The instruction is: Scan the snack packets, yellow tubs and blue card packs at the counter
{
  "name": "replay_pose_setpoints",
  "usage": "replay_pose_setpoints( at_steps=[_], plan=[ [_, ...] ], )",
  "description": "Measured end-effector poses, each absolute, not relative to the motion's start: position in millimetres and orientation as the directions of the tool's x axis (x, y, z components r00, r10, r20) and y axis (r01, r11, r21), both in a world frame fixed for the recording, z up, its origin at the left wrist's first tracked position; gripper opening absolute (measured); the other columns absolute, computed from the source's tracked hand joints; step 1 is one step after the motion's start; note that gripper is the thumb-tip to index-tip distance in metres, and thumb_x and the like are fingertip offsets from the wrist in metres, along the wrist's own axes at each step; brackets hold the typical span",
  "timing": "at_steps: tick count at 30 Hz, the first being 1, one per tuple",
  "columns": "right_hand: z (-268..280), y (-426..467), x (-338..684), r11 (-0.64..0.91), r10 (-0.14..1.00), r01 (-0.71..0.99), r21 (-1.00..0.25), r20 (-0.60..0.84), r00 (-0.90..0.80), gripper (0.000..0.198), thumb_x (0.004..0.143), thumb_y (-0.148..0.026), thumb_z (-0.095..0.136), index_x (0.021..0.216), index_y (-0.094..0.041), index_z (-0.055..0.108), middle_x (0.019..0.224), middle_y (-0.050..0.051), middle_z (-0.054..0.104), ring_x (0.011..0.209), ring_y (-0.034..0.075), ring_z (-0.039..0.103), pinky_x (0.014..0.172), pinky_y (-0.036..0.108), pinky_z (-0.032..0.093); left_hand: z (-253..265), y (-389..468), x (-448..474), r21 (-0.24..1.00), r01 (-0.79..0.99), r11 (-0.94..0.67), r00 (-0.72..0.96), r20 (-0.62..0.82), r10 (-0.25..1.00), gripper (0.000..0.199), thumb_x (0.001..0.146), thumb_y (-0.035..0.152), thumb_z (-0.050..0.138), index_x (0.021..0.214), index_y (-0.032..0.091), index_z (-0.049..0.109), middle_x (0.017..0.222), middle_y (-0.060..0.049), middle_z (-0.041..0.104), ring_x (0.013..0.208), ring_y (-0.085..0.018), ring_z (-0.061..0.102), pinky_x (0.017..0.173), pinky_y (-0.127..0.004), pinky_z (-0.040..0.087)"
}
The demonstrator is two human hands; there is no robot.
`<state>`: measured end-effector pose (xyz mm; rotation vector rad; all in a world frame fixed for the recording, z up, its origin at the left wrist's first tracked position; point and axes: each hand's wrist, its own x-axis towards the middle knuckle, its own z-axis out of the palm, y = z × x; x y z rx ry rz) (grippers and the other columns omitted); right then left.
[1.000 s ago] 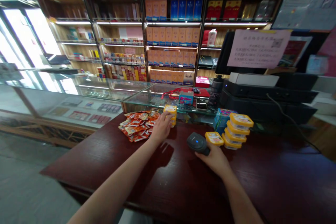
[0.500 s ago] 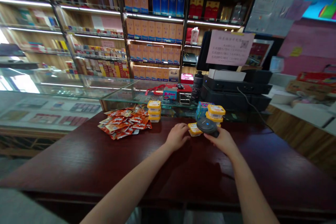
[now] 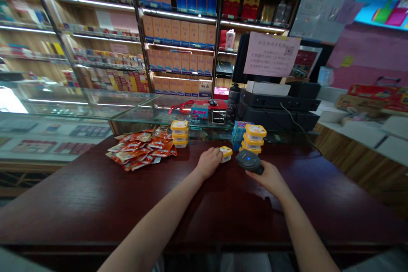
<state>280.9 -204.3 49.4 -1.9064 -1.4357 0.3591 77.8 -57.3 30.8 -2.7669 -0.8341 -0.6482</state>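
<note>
My left hand (image 3: 209, 162) is closed on the left side of a small yellow-lidded plastic tub (image 3: 226, 153) on the dark wooden counter. My right hand (image 3: 270, 177) grips the handle of a black barcode scanner (image 3: 249, 160), whose small blue light glows. The scanner's head hangs just right of the held tub, in front of a stack of similar tubs (image 3: 255, 133). Another stack of yellow tubs (image 3: 179, 133) stands further left. Beside it lies a heap of orange snack packets (image 3: 140, 148).
A blue patterned box (image 3: 237, 135) stands behind the right stack. A glass display case (image 3: 137, 112) runs along the counter's back. Monitor with a paper notice (image 3: 270, 55), black bottle (image 3: 233, 101) and a cable (image 3: 299, 125) are at the back right. Stocked shelves line the wall.
My left hand has closed on the tub and drawn it slightly left, away from the right stack. The scanner is now apart from that tub. The whole view has shifted a little.
</note>
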Motion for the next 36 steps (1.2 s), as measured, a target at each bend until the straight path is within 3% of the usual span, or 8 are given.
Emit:
replay_pose_setpoints(
  at_steps=[7,17,25,32,36],
  plan=[
    [53,-172,247,0.0,0.913,0.773,-0.635,0.315,0.259,0.045,0.071,-0.045,0.07,0.109,-0.021,0.066,0.103,0.009,0.071,0.1,0.027,0.065,0.084,0.036,0.049,23,-37,10,0.184,0.699,-0.691,0.533,0.511,0.675,0.016,0.09,0.012,0.044,0.099,0.017,0.056,0.101,-0.007,0.059,0.098,-0.018,0.056,0.09,-0.031,0.047],
    [33,-133,201,0.113,0.956,0.636,-0.764,0.257,0.139,0.043,0.069,-0.048,0.07,0.099,-0.016,0.07,0.09,0.009,0.074,0.087,0.027,0.069,0.076,0.036,0.053,5,-43,-23,0.372,0.695,-0.615,0.32,0.606,0.728,0.01,0.087,0.012,0.049,0.094,0.018,0.055,0.097,-0.007,0.059,0.093,-0.019,0.058,0.086,-0.032,0.05],
    [24,-146,215,0.186,0.972,0.549,-0.815,0.235,0.019,0.046,0.069,-0.042,0.073,0.107,-0.017,0.069,0.106,0.009,0.072,0.098,0.028,0.067,0.091,0.042,0.05,6,-43,-23,0.467,0.662,-0.586,0.232,0.616,0.753,0.009,0.084,0.012,0.053,0.09,0.019,0.054,0.094,-0.006,0.059,0.091,-0.019,0.058,0.084,-0.034,0.049],
    [35,-158,207,0.142,0.982,0.532,-0.835,0.187,0.031,0.044,0.071,-0.043,0.07,0.106,-0.016,0.069,0.083,0.007,0.074,0.077,0.027,0.069,0.065,0.036,0.056,8,-44,-23,0.489,0.647,-0.585,0.228,0.608,0.76,0.007,0.084,0.013,0.055,0.086,0.019,0.053,0.092,-0.006,0.058,0.09,-0.019,0.056,0.083,-0.034,0.049],
    [39,-161,205,0.123,0.984,0.549,-0.827,0.176,0.044,0.043,0.072,-0.043,0.069,0.106,-0.016,0.069,0.068,0.004,0.071,0.069,0.025,0.068,0.06,0.033,0.054,6,-43,-22,0.493,0.634,-0.596,0.232,0.614,0.754,0.007,0.083,0.012,0.054,0.086,0.019,0.053,0.092,-0.006,0.057,0.09,-0.02,0.056,0.083,-0.034,0.049]
  ],
)
